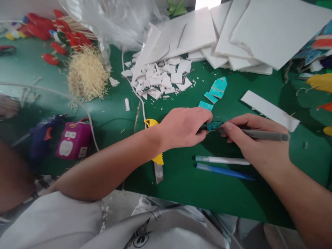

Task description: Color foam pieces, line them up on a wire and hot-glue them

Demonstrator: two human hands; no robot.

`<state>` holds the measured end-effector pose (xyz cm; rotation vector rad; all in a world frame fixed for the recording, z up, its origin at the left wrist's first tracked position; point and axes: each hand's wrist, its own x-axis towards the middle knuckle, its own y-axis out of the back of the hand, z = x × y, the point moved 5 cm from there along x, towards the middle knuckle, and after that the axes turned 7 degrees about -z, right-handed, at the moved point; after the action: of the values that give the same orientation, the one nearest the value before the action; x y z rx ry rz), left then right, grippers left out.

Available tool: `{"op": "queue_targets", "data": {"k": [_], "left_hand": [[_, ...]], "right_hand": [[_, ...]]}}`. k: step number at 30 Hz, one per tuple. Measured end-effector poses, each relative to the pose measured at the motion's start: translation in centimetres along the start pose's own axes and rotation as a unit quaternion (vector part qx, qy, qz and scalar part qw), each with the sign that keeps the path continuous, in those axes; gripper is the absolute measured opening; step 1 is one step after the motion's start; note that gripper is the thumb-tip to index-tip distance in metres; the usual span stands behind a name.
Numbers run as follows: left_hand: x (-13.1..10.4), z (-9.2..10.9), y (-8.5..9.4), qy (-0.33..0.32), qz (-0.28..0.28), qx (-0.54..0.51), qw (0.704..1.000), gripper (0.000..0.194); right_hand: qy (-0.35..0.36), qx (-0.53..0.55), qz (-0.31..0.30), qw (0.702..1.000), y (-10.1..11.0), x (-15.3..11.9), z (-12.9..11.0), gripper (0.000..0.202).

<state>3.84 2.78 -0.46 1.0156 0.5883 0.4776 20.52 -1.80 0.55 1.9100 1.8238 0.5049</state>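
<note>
Between the fingertips of my left hand (183,126) is a small teal piece (214,126), pinched at its left end. My right hand (255,138) is closed around a grey pen (267,135), whose tip meets the right side of that piece. Just beyond my left hand lie more turquoise pieces (218,88), one of them partly covered by my fingers. A white pen (221,159) and a blue pen (224,172) rest on the green table below my hands. Under my left forearm sits a yellow utility knife (158,159) with its blade out.
White foam sheets (186,33) are stacked at the back, with foam scraps (163,79) in front. A foam strip (269,110) lies to the right. Leftward are a straw-like bundle (88,74), a purple power socket (75,140) with a cable, a blue glue gun (45,135) and another person's hand (7,106).
</note>
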Motion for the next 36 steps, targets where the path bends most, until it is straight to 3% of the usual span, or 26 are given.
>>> {"op": "queue_targets", "data": {"k": [8,15,22,29,36], "left_hand": [[0.1,0.0,0.1,0.004,-0.005,0.005,1.000,0.020],[0.0,0.1,0.0,0.000,-0.002,0.015,1.000,0.018],[-0.5,0.5,0.2,-0.003,-0.018,0.105,0.994,0.021],[-1.0,0.6,1.5,0.064,-0.076,0.152,0.983,0.021],[-1.4,-0.3,3.2,0.185,-0.081,0.180,0.963,0.019]], "right_hand": [[-0.015,0.012,0.004,1.000,0.2,0.0,0.4,0.011],[-0.004,0.046,0.088,0.995,1.1,-0.4,0.4,0.007],[-0.027,0.020,0.101,0.994,1.9,-0.9,0.5,0.009],[0.004,0.040,0.095,0.995,2.0,-0.4,0.9,0.022],[-0.002,0.044,0.070,0.997,1.9,-0.1,0.3,0.016]]}}
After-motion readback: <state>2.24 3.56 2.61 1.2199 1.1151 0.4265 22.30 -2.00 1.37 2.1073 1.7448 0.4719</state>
